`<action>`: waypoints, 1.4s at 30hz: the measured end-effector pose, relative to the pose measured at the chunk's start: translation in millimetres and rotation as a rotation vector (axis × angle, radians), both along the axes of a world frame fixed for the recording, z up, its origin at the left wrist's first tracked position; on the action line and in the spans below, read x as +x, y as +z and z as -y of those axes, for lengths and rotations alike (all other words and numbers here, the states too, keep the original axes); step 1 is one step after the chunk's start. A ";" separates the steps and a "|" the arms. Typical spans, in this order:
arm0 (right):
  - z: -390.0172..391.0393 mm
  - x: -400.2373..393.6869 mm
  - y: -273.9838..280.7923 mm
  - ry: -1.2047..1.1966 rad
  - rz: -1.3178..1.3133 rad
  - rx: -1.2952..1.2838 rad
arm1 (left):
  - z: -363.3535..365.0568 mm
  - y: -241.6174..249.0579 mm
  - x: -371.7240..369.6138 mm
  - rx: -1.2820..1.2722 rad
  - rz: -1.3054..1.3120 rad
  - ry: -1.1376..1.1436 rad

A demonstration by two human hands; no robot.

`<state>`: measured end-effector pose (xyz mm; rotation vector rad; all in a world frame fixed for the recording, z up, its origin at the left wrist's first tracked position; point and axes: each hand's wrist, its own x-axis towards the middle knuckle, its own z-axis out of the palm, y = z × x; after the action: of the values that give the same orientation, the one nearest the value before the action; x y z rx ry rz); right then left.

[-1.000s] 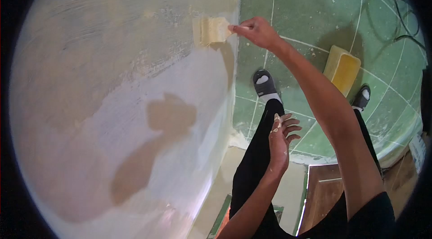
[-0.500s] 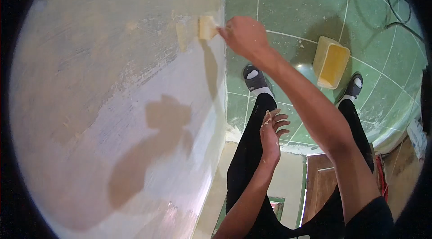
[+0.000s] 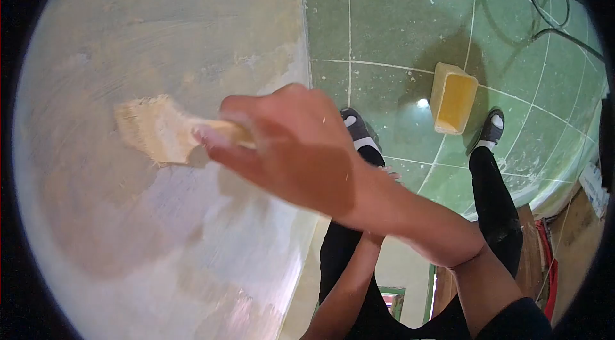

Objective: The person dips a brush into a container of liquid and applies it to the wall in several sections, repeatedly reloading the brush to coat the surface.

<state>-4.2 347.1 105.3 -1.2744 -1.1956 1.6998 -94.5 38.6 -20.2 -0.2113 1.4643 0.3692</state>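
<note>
Gripping a brush [image 3: 154, 132] by its handle [image 3: 240, 134], right hand [image 3: 291, 144] over the smeared wall [image 3: 211, 39], left hand [image 3: 392, 174] mostly hidden, its state impossible to tell

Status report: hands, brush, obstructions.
Right hand gripping brush, bristles toward wall. Left hand mostly hidden behind right forearm. Tub on floor, away from brush.

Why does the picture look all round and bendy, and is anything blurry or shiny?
In the head view, the corners go black and the floor lines curve, probably from a wide lens; in that same view, the right hand looks a bit smeared, a bright glare spot shines beside the yellow tub, and shadows darken the wall.
</note>
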 end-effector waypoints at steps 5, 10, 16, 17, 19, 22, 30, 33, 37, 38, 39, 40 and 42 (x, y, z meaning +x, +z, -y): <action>22.0 -52.5 -139.9 -0.214 0.215 0.079 | -17.3 25.8 14.7 0.075 -0.254 0.021; 28.4 -49.3 -246.6 0.072 0.140 -0.209 | -47.3 37.8 18.0 0.018 -0.288 -0.025; 25.1 -40.4 -245.8 -0.012 0.701 -0.253 | -43.1 36.1 19.5 0.068 -0.217 -0.067; 13.5 -38.1 -219.7 -0.002 0.641 -0.235 | -35.9 32.3 16.2 0.075 -0.215 -0.077; -3.0 -36.3 -164.6 -0.015 0.561 -0.163 | -25.3 30.1 13.7 0.076 -0.202 -0.087; -6.4 -26.7 -94.9 -0.146 0.437 0.026 | -12.9 27.0 8.5 0.209 -0.193 -0.248; 4.6 -44.4 -90.5 -0.203 -0.188 0.099 | -28.1 39.0 13.1 0.306 -0.210 -0.198; 28.1 -66.3 -184.9 -0.080 -0.140 -0.111 | -35.8 40.0 13.5 0.195 -0.211 -0.099; 35.3 -65.5 -263.5 -0.059 -0.147 -0.280 | -58.3 43.3 16.0 0.021 -0.255 -0.014; 36.0 -62.4 -278.9 0.008 -0.061 -0.335 | -54.5 41.9 14.0 0.033 -0.222 -0.035; 34.9 -55.8 -291.8 0.076 0.034 -0.380 | -51.9 39.1 14.2 0.053 -0.180 -0.054; 33.6 -48.0 -299.7 0.073 0.041 -0.381 | -45.0 39.5 14.4 0.143 -0.170 -0.043; 30.2 -36.9 -303.6 0.190 0.459 -0.416 | -41.8 36.2 11.7 0.103 -0.168 -0.058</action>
<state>-41.1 317.0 -198.3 -1.9367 -1.2890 1.9228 -82.8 80.5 15.9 -0.0561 1.6079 0.4221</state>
